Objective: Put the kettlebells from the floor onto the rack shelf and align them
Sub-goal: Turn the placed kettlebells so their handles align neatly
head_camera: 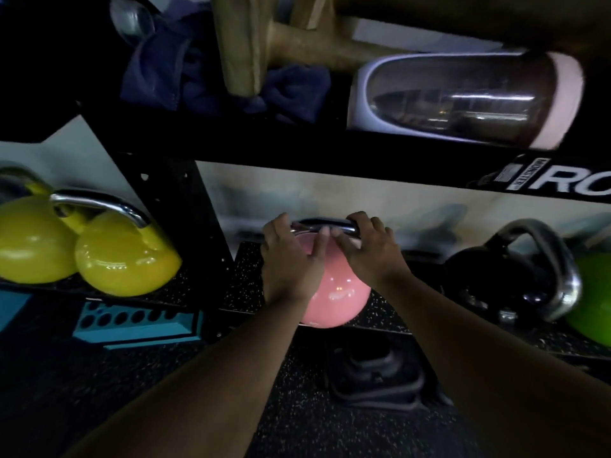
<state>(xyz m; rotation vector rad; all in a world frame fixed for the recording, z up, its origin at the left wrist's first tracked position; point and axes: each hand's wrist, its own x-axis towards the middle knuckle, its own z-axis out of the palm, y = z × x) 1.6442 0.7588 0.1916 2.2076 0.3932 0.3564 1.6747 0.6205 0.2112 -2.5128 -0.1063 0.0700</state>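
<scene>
Both hands are on the steel handle point(325, 225) of the pink kettlebell point(334, 285): the left hand point(291, 259) lies over the handle's left end with fingers curled across it and the thumb reaching toward the middle, and the right hand point(367, 251) is wrapped around the right end, so both are closed on that handle. The ball sits at the near edge of the low rack shelf point(244, 285), its belly bulging out past the shelf lip toward the floor point(297, 418); whether its base is fully down I cannot tell. That overhang is the main risk: if the hands let go before the weight is pushed farther back, it could roll forward off the edge and drop. The upper shelf beam point(330, 157) hangs close above the knuckles, so lifting instead of sliding could knock them. To the right a black kettlebell point(515, 276) stands near, with a green one point(591, 295) beyond it; a hard shove sideways could bang into them. The yellow kettlebells point(125, 259) are at the left, past the rack post point(201, 226), well apart.
</scene>
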